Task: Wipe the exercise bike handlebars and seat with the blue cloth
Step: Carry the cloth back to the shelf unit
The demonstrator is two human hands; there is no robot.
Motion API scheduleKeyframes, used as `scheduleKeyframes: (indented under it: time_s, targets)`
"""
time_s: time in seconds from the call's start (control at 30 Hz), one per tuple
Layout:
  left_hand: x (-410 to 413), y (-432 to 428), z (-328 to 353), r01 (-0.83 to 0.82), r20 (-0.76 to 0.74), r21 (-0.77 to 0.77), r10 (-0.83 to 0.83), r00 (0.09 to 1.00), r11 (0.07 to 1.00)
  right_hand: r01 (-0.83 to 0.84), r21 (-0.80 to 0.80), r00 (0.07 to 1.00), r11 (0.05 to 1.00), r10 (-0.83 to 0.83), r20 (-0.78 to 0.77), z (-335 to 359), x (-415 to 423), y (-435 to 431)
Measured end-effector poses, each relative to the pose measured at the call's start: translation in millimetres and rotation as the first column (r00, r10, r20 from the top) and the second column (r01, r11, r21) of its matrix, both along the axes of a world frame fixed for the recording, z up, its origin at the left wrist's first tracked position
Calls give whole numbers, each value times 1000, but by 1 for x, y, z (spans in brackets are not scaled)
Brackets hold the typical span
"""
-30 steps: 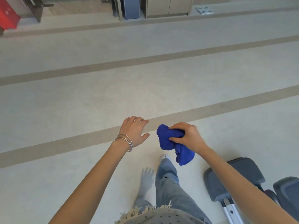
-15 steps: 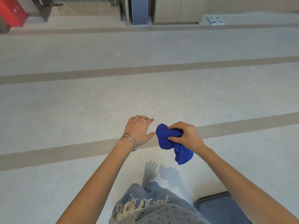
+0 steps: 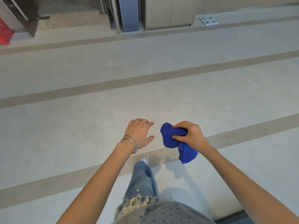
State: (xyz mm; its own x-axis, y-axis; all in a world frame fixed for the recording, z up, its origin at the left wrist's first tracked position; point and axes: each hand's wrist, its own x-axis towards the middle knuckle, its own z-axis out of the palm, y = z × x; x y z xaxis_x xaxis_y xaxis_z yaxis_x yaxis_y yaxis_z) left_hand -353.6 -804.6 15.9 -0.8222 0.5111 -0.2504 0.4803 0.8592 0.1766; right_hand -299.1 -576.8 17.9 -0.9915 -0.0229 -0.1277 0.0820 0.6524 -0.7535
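Since a second ago I have walked clear of the grey exercise machine that sat at the lower right of my view; now only a dark sliver shows at the bottom right corner, too little to name. My right hand keeps its grip clamped on the blue cloth, bunched between thumb and fingers, one tail hanging down toward the floor. My left hand is empty, fingers apart, palm down, just beside the cloth but not touching it. The silver bangles sit at that wrist. No handlebars or seat show in front of me, so I cannot tell which way the bike lies. My guess is it stands behind or to my right. The cloth's long axis runs from upper left to lower right. The right hand, already loaded, looks best placed to begin wiping.
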Motion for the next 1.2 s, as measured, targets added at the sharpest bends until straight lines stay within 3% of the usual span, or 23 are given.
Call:
scheduleKeyframes:
  time_s: [0.33,0.6,1.2]
  targets:
    - [-167,-11,21,107,-68,-42,-110,992,993,99,-38,991,994,-102,-91,10,-144,-19]
    - [-255,-7,15,104,-52,-46,-106,993,994,87,-27,994,996,-88,-58,3,-224,-10]
    - [-483,136,17,84,-65,-69,-88,994,994,67,-72,998,995,-67,1,10,-469,135]
